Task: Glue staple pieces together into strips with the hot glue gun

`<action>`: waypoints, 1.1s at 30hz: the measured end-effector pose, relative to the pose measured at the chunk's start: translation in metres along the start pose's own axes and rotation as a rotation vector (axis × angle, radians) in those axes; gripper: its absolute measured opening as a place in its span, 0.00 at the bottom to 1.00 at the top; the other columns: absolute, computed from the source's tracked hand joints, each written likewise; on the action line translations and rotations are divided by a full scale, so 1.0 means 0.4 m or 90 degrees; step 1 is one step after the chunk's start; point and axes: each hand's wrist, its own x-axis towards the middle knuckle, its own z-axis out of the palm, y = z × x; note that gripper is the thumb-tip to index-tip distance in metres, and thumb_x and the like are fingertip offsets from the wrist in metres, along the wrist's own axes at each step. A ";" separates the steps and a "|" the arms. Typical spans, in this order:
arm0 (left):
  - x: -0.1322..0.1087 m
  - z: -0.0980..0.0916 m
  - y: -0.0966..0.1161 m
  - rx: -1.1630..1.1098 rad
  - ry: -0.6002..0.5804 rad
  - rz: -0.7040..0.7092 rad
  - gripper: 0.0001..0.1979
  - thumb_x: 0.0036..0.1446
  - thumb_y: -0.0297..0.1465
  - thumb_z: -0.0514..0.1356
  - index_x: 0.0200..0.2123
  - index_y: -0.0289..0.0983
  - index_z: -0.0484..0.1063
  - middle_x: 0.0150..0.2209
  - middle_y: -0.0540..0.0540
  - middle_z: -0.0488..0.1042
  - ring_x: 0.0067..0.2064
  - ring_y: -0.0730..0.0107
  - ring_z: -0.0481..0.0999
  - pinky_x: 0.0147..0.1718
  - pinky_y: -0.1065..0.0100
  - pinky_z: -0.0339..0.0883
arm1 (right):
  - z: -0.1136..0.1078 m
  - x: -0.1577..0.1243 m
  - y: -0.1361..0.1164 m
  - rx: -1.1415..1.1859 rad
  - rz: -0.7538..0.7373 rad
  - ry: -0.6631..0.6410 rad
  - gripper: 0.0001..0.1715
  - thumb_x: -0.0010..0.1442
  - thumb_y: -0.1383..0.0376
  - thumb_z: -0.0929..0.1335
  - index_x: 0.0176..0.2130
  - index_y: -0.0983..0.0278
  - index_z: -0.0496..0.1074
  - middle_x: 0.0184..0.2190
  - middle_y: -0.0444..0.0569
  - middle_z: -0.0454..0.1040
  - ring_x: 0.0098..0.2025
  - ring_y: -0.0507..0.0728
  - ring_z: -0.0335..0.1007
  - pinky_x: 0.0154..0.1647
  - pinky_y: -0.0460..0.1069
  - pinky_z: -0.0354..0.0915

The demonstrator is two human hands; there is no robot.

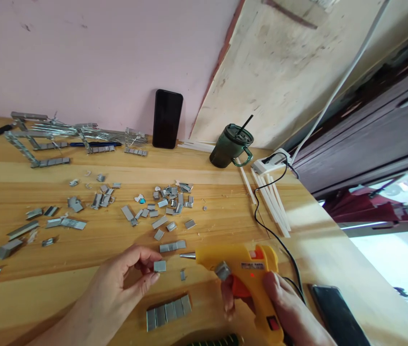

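My left hand (126,278) pinches a small grey metal piece (159,265) between thumb and fingertips. Wrapped round the handle of a yellow hot glue gun (238,262) is my right hand (285,300); the gun's nozzle points left, toward the pinched piece but apart from it. Another small metal piece (222,270) shows by the right index finger, and I cannot tell whether that finger holds it. On the wood below lies a row of joined metal pieces (169,312). A shorter joined strip (172,246) lies just above the nozzle, and a tiny scrap (183,275) below it.
Loose metal pieces (170,197) are scattered across the wooden table (222,211). Assembled metal frames (50,144) stand at the back left. A black phone (168,118) leans on the wall beside a green mug (231,146). White glue sticks (271,202), a black cable (256,216) and another phone (337,315) lie right.
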 end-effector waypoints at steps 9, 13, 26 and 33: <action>-0.005 0.001 -0.006 -0.040 0.004 0.021 0.05 0.54 0.35 0.62 0.35 0.43 0.74 0.34 0.51 0.75 0.38 0.65 0.75 0.39 0.68 0.70 | -0.009 0.011 0.090 0.223 0.025 -0.150 0.41 0.51 0.32 0.60 0.36 0.67 0.70 0.25 0.53 0.73 0.18 0.49 0.60 0.17 0.43 0.54; -0.011 -0.001 -0.007 -0.041 0.003 0.029 0.04 0.54 0.35 0.62 0.34 0.44 0.73 0.33 0.52 0.74 0.38 0.66 0.75 0.38 0.69 0.70 | -0.011 0.015 0.101 0.238 0.028 -0.160 0.42 0.51 0.33 0.60 0.38 0.68 0.71 0.24 0.52 0.73 0.16 0.47 0.57 0.15 0.42 0.53; -0.006 0.001 0.001 -0.043 -0.007 0.061 0.03 0.55 0.34 0.62 0.34 0.45 0.74 0.33 0.52 0.73 0.39 0.68 0.73 0.40 0.71 0.68 | -0.004 0.017 0.103 0.252 0.016 -0.154 0.41 0.51 0.34 0.62 0.35 0.69 0.72 0.18 0.47 0.68 0.14 0.45 0.53 0.12 0.40 0.48; -0.011 -0.003 0.003 -0.036 -0.016 0.067 0.03 0.55 0.36 0.62 0.34 0.44 0.73 0.32 0.52 0.72 0.38 0.68 0.73 0.39 0.71 0.68 | 0.001 0.020 0.097 0.259 -0.003 -0.157 0.38 0.52 0.35 0.63 0.26 0.69 0.71 0.16 0.44 0.65 0.13 0.44 0.50 0.11 0.39 0.46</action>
